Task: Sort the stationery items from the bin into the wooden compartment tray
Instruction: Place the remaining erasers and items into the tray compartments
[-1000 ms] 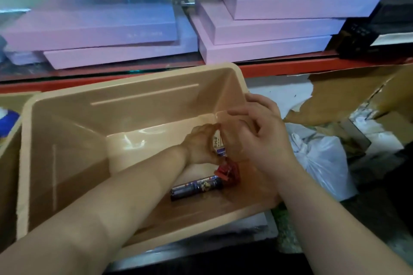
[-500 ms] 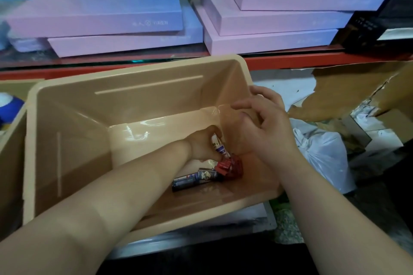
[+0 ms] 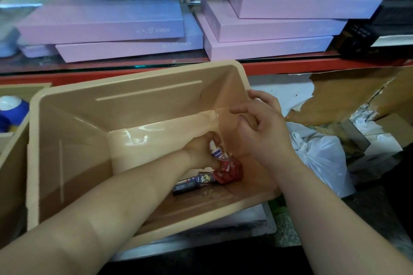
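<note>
The left hand is deep in the bin, with its fingers curled round a small white tube. The right hand hangs over the bin's right wall with loose fingers and holds nothing. Just below the tube lie a red packet and a dark pen, close together in the bin's corner. A white bag sits outside, to the right. Purple boxes are stacked on the shelf behind. I cannot see the wooden tray for sure. The tube looks smooth, so it might slip out and drop back. The red packet is so close that it might get dragged up too and fall outside.
</note>
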The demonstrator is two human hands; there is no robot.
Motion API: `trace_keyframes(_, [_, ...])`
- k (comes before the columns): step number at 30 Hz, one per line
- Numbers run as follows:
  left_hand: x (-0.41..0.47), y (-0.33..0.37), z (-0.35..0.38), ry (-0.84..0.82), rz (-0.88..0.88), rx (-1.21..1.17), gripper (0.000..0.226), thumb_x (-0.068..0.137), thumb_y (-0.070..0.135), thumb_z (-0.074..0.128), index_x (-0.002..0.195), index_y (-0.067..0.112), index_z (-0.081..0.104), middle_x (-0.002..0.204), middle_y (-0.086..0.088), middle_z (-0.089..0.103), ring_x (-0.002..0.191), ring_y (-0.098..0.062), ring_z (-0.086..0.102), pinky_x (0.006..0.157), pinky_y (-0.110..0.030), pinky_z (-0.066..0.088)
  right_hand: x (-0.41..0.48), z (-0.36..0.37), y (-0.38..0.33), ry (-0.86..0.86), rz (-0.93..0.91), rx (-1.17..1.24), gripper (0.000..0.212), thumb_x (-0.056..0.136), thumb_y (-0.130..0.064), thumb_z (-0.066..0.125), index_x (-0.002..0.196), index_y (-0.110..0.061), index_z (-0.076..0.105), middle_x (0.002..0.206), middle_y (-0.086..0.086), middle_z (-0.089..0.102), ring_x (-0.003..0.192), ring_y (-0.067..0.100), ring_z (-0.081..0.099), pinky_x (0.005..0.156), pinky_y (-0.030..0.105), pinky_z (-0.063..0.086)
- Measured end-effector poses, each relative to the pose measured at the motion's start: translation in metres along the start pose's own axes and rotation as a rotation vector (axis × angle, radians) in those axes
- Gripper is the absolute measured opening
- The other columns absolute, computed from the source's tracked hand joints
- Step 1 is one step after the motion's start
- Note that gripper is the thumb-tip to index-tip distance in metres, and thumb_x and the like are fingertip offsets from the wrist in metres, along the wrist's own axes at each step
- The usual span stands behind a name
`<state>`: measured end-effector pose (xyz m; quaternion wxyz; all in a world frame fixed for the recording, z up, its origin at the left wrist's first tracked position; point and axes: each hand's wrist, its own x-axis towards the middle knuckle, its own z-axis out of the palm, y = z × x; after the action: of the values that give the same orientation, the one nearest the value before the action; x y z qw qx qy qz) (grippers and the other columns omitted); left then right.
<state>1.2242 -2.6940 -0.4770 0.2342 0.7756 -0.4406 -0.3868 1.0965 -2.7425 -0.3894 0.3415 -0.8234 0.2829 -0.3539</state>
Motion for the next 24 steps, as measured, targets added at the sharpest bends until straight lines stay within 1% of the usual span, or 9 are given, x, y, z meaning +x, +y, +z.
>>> trace_keyframes(2, [-0.006, 0.001, -0.007, 0.031, -0.021, -0.066, 0.041, 0.070, 0.009, 0.073, 0.080, 0.029, 0.038, 0.069, 0.003, 0.049, 0.054, -0.013, 0.048, 0.045, -0.019, 0.044, -0.001, 0.000, -0.001, -0.008, -0.017, -0.022, 0.022, 0.080, 0.005, 0.052, 0.091, -0.003, 0.070, 0.086, -0.027, 0.035, 0.118, 0.004, 0.033, 0.087, 0.003, 0.033])
trace_keyframes(4, [-0.012, 0.003, -0.019, 0.079, -0.027, -0.139, 0.042, 0.071, 0.009, 0.074, 0.075, 0.029, 0.037, 0.071, 0.003, 0.051, 0.055, -0.011, 0.050, 0.044, -0.019, 0.046, -0.001, -0.001, -0.001, -0.012, -0.011, -0.025, 0.022, 0.080, 0.005, 0.052, 0.092, -0.002, 0.069, 0.085, -0.027, 0.034, 0.117, 0.003, 0.032, 0.084, -0.003, 0.030])
trace_keyframes(8, [-0.035, 0.016, -0.046, 0.182, -0.006, -0.346, 0.040, 0.073, 0.005, 0.073, 0.079, 0.027, 0.040, 0.075, 0.001, 0.056, 0.053, -0.009, 0.056, 0.044, -0.019, 0.048, -0.001, -0.001, -0.001, -0.011, 0.005, -0.017, 0.021, 0.081, 0.005, 0.052, 0.094, -0.001, 0.068, 0.081, -0.025, 0.035, 0.119, 0.009, 0.036, 0.079, -0.007, 0.027])
trace_keyframes(12, [-0.074, 0.039, -0.068, 0.269, 0.070, -0.600, 0.034, 0.076, 0.002, 0.070, 0.088, 0.019, 0.042, 0.073, 0.000, 0.054, 0.037, -0.002, 0.054, 0.042, -0.016, 0.048, -0.002, 0.000, -0.007, 0.107, -0.106, -0.101, 0.016, 0.076, 0.003, 0.057, 0.087, 0.001, 0.069, 0.083, -0.006, 0.063, 0.107, 0.013, 0.047, 0.090, 0.019, 0.033])
trace_keyframes(14, [-0.094, 0.047, -0.078, 0.347, 0.096, -0.714, 0.033, 0.075, 0.005, 0.071, 0.088, 0.020, 0.045, 0.078, 0.000, 0.056, 0.040, -0.001, 0.054, 0.047, -0.019, 0.053, -0.004, 0.002, -0.013, 0.242, -0.121, -0.115, 0.023, 0.078, -0.014, 0.052, 0.084, 0.001, 0.068, 0.087, 0.012, 0.068, 0.095, 0.013, 0.050, 0.094, 0.016, 0.030])
trace_keyframes(16, [-0.113, 0.052, -0.087, 0.403, 0.131, -0.834, 0.033, 0.075, 0.009, 0.070, 0.094, 0.018, 0.045, 0.084, -0.002, 0.058, 0.047, -0.002, 0.056, 0.051, -0.021, 0.055, -0.010, 0.003, -0.033, 0.272, -0.113, 0.006, 0.033, 0.079, -0.030, 0.045, 0.091, -0.006, 0.064, 0.094, 0.001, 0.063, 0.091, 0.004, 0.048, 0.089, -0.002, 0.024])
trace_keyframes(18, [-0.132, 0.057, -0.092, 0.444, 0.165, -0.932, 0.029, 0.078, 0.011, 0.068, 0.094, 0.019, 0.046, 0.088, -0.002, 0.060, 0.062, -0.008, 0.058, 0.054, -0.022, 0.057, -0.023, 0.009, -0.057, 0.175, -0.033, 0.238, 0.020, 0.078, -0.036, 0.052, 0.095, -0.026, 0.056, 0.095, -0.018, 0.053, 0.083, -0.014, 0.047, 0.078, -0.007, 0.030])
trace_keyframes(20, [-0.151, 0.059, -0.093, 0.486, 0.199, -0.979, 0.025, 0.078, 0.011, 0.067, 0.092, 0.020, 0.047, 0.087, 0.000, 0.060, 0.068, -0.010, 0.060, 0.057, -0.023, 0.058, -0.038, 0.018, -0.080, 0.023, 0.098, 0.468, 0.019, 0.081, -0.025, 0.062, 0.092, -0.034, 0.049, 0.090, -0.020, 0.052, 0.076, -0.021, 0.051, 0.069, -0.004, 0.038])
trace_keyframes(24, [-0.186, 0.056, -0.084, 0.552, 0.244, -1.054, 0.024, 0.079, 0.010, 0.066, 0.090, 0.020, 0.047, 0.083, 0.002, 0.060, 0.059, -0.003, 0.062, 0.055, -0.020, 0.055, -0.057, 0.037, -0.111, -0.106, 0.245, 0.732, 0.025, 0.079, -0.012, 0.063, 0.089, -0.031, 0.051, 0.085, -0.010, 0.060, 0.078, -0.002, 0.060, 0.077, 0.019, 0.051])
